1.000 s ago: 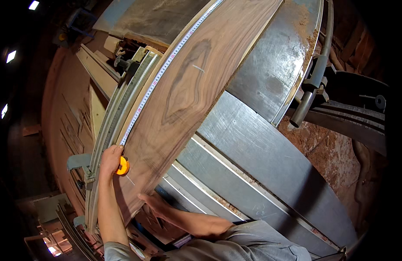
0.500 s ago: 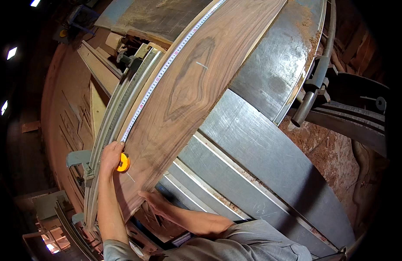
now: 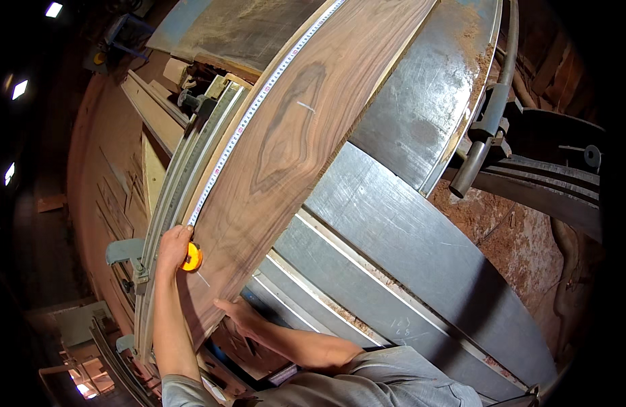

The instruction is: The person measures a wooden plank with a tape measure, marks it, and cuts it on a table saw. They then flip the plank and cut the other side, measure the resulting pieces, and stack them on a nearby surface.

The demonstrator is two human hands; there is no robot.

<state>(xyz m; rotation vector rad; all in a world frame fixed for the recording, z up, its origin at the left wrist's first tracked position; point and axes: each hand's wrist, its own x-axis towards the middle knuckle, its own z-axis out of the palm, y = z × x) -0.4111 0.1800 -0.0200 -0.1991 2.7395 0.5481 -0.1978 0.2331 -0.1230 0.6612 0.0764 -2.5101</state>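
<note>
A long brown wooden board (image 3: 279, 169) with dark swirling grain lies slantwise over a metal machine table. Along its left edge runs a white tape measure blade (image 3: 229, 148). My left hand (image 3: 172, 248) is closed at the near end of that blade, the thumb pressing by the board's edge. The tape's yellow case (image 3: 193, 257) hangs against this hand, partly hidden by it. At the board's near right edge my right hand (image 3: 235, 313) grips the wood, thumb on top, the other fingers mostly hidden below. Short pale marks show on the board.
A grooved metal rail (image 3: 184, 169) with clamps runs left of the board. The grey metal table (image 3: 394, 217) has long slots holding sawdust. A steel pipe (image 3: 479, 149) stands at the far right. Wood offcuts (image 3: 150, 108) lie at the left.
The whole scene has shifted slightly left in the picture as the view moved. Both hands keep their places on the tape and the board.
</note>
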